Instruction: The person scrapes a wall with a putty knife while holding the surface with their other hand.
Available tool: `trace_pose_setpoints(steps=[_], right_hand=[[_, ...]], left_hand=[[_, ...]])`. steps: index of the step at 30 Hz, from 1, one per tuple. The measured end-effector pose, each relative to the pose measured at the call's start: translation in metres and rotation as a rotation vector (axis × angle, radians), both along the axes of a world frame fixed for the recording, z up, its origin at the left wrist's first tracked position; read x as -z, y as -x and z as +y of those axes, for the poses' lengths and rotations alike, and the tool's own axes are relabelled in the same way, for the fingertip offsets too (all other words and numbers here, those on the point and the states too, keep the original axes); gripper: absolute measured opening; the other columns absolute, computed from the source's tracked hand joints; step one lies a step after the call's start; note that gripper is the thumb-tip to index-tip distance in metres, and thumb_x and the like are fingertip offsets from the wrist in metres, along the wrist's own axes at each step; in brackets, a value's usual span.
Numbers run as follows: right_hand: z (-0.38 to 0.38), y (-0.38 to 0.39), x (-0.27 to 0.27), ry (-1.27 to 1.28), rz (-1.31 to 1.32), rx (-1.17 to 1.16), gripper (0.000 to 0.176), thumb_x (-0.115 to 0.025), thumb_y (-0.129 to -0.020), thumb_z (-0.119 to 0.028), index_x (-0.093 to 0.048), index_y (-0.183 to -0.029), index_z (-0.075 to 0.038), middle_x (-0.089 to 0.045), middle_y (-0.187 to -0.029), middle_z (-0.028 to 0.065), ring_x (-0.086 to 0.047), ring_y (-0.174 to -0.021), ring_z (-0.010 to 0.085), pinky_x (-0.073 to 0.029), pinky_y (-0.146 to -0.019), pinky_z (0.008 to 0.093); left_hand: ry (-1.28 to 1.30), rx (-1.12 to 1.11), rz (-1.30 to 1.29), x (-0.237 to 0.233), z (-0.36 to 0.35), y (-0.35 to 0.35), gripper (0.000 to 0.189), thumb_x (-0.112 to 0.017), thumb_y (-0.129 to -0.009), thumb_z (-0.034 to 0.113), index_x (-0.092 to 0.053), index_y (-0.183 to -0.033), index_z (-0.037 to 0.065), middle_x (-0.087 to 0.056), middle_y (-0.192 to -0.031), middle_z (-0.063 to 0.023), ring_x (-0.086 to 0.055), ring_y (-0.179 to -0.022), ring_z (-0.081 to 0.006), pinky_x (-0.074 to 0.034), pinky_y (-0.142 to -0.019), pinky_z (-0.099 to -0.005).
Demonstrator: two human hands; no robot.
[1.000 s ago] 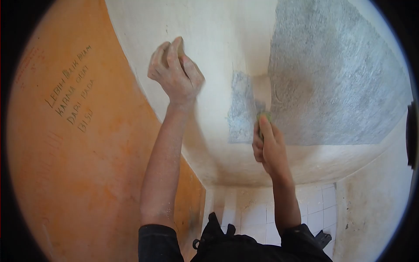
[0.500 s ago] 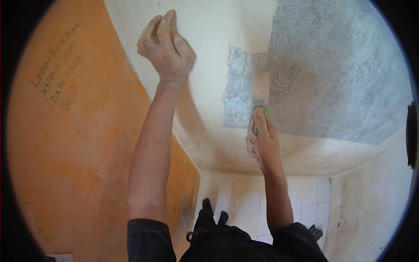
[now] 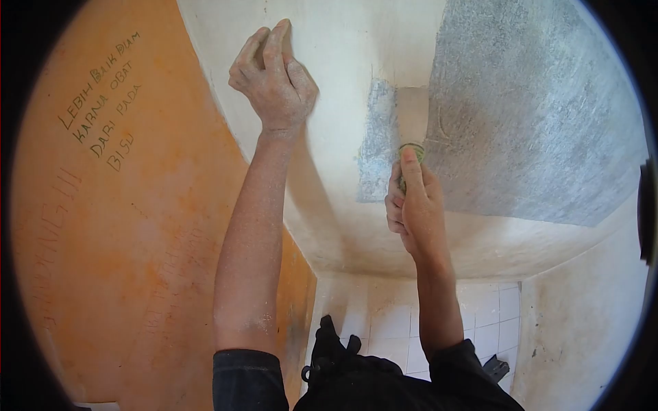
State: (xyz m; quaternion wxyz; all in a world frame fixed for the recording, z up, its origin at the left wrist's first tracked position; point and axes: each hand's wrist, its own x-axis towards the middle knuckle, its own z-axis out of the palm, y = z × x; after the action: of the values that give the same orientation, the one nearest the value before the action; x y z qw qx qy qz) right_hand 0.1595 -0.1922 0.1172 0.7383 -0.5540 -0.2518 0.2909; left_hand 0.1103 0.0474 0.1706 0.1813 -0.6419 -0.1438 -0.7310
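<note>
My right hand (image 3: 417, 202) is wrapped round the green handle of a scraper (image 3: 413, 113), thumb on top. The scraper's wide flat blade points up and lies against the wall, between a narrow grey-blue patch (image 3: 379, 140) on its left and a large grey rough area (image 3: 507, 116) on its right. Higher up and to the left, my left hand (image 3: 275, 79) rests against the white wall (image 3: 336, 68), dusty, with its fingers bent and curled in. Whether anything small is inside those fingers is hidden.
An orange wall (image 3: 137, 226) with handwriting stands on the left. Below are a white tiled floor (image 3: 391, 332) and a dark object (image 3: 495, 368) at the lower right. A pale side wall (image 3: 576, 301) rises on the right.
The scraper and my right hand have moved up along the wall, and the grey beneath the blade's path looks narrower at the left patch. The view has shifted slightly.
</note>
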Motion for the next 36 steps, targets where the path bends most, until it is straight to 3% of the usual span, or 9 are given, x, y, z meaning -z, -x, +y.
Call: trace_pose_setpoints(steps=[5,6,9,12,14,17,36], right_hand=[[-0.008,-0.010,0.016,0.059,0.063,-0.052,0.038,-0.047,-0.101,-0.042,-0.046,-0.078,-0.012,-0.034,-0.056,-0.0070,-0.030,-0.042,0.0021,-0.022,-0.036,0.0208],[0.002,-0.011,0.011,0.009,-0.031,-0.018,0.038,-0.047,-0.101,-0.042,-0.045,-0.078,-0.011,-0.034,-0.056,-0.0069,-0.030,-0.042,0.0022,-0.022,-0.036,0.0212],[0.027,-0.008,-0.054,-0.118,-0.133,-0.046,0.038,-0.047,-0.101,-0.040,-0.045,-0.076,-0.011,-0.035,-0.056,-0.0068,-0.030,-0.042,0.0023,-0.020,-0.035,0.0220],[0.027,0.001,-0.066,-0.157,-0.107,-0.052,0.036,-0.048,-0.101,-0.040,-0.045,-0.077,-0.012,-0.034,-0.056,-0.0072,-0.029,-0.042,0.0021,-0.020,-0.035,0.0218],[0.013,0.004,-0.014,-0.099,-0.035,-0.017,0.036,-0.048,-0.101,-0.040,-0.045,-0.078,-0.012,-0.034,-0.056,-0.0074,-0.029,-0.042,0.0018,-0.020,-0.035,0.0215],[0.015,0.004,0.004,-0.047,0.053,-0.035,0.036,-0.047,-0.101,-0.042,-0.044,-0.079,-0.013,-0.034,-0.056,-0.0077,-0.029,-0.042,0.0013,-0.019,-0.035,0.0209],[0.016,0.017,-0.006,-0.024,0.143,-0.014,0.041,-0.047,-0.100,-0.047,-0.044,-0.078,-0.013,-0.032,-0.054,-0.0075,-0.026,-0.040,0.0018,-0.017,-0.035,0.0209]], left_hand=[[0.006,-0.013,-0.012,0.000,0.003,0.000,0.047,-0.045,-0.085,0.001,-0.054,-0.130,0.008,-0.048,-0.126,-0.0147,-0.037,-0.119,-0.0232,-0.022,-0.099,-0.0435],[0.015,-0.021,0.008,0.003,0.002,0.000,0.048,-0.045,-0.085,0.001,-0.054,-0.132,0.007,-0.048,-0.127,-0.0144,-0.036,-0.121,-0.0237,-0.021,-0.100,-0.0432],[0.021,-0.016,0.048,0.008,0.003,0.003,0.050,-0.044,-0.086,0.001,-0.052,-0.135,0.007,-0.048,-0.129,-0.0138,-0.035,-0.125,-0.0245,-0.020,-0.102,-0.0428],[0.009,0.025,0.067,0.010,0.004,0.004,0.053,-0.044,-0.085,0.000,-0.050,-0.137,0.008,-0.048,-0.130,-0.0136,-0.034,-0.127,-0.0247,-0.020,-0.104,-0.0427],[-0.007,0.037,0.045,0.009,0.003,0.004,0.054,-0.044,-0.084,-0.001,-0.050,-0.138,0.008,-0.048,-0.130,-0.0137,-0.033,-0.127,-0.0247,-0.020,-0.104,-0.0428],[0.043,0.007,0.067,0.010,0.005,0.008,0.056,-0.044,-0.083,-0.002,-0.051,-0.137,0.009,-0.047,-0.131,-0.0146,-0.033,-0.127,-0.0249,-0.020,-0.104,-0.0424],[0.033,0.032,0.048,0.008,0.006,0.007,0.059,-0.046,-0.078,-0.004,-0.055,-0.135,0.008,-0.049,-0.133,-0.0146,-0.036,-0.128,-0.0247,-0.023,-0.104,-0.0400]])
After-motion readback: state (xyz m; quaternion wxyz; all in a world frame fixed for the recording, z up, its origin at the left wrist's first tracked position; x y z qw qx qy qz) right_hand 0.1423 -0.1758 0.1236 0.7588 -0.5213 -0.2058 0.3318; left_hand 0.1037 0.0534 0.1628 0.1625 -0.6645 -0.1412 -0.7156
